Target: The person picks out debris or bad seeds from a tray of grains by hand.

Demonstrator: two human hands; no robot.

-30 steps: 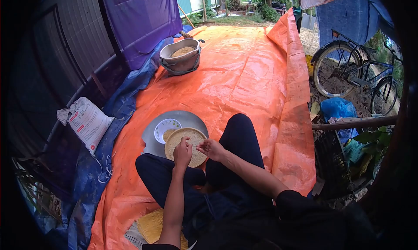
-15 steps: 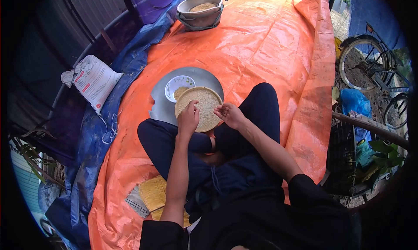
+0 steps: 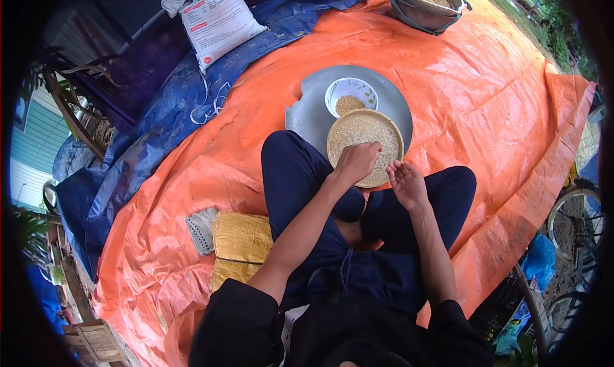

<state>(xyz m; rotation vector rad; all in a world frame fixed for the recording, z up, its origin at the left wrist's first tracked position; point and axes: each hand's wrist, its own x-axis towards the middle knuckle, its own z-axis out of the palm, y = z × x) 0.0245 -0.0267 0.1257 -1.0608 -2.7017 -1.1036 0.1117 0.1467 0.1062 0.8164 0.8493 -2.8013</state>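
Note:
A round shallow basket spread with pale grains rests by my crossed legs, overlapping the near side of a grey metal tray. Over the grains is my left hand, its fingers closed in a pinch; whatever may be in them is too small to make out. My right hand is at the basket's right edge, palm up and cupped, with fingers apart and nothing visible in it. Behind the basket, a white bowl with a leaf pattern stands on the tray and holds brownish grains.
An orange tarp covers the ground. A large basin with grain stands at the far side. A white printed sack lies on blue sheeting at left. Folded yellow sacking is beside my left leg. A bicycle is at right.
The view has turned left, so the scene appears shifted right. My left hand has moved across the basket toward its lower right. My right hand's fingers have opened into a cupped palm.

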